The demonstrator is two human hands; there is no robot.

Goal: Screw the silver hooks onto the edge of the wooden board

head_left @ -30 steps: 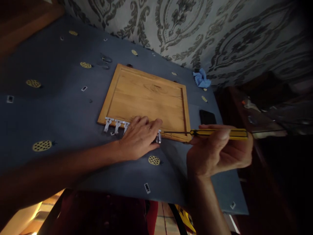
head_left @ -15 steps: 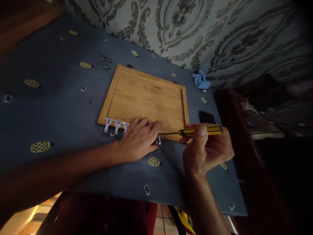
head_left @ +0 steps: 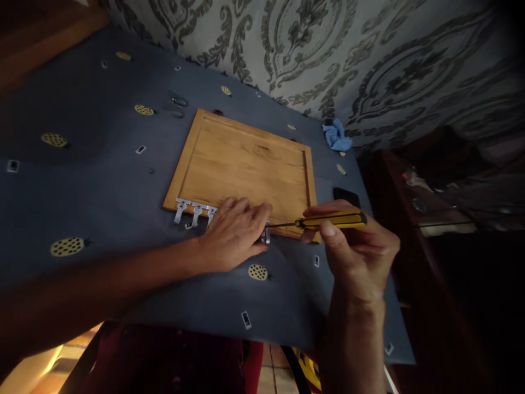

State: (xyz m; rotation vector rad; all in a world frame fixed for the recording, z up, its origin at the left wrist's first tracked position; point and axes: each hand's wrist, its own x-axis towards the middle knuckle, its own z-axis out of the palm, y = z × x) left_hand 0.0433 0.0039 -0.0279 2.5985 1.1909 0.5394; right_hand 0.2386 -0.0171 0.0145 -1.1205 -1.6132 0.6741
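Note:
A framed wooden panel lies flat on the blue patterned tabletop. Along its near edge runs a row of silver metal hooks, partly hidden by my left hand. That hand presses down over the hooks and the panel's edge, its fingers together; what is under the palm is hidden. My right hand grips the handle of a yellow and black screwdriver between thumb and fingers. The screwdriver's shaft points left, its tip beside the rightmost metal piece at my left fingers.
A crumpled blue cloth and a dark flat object lie right of the panel. Small metal pieces rest beyond its left corner. A patterned wall borders the table; dark furniture stands at the right.
My right hand has turned around the screwdriver handle, its wrist now further right and more upright. The screwdriver's handle has shifted slightly left. My left hand has barely moved.

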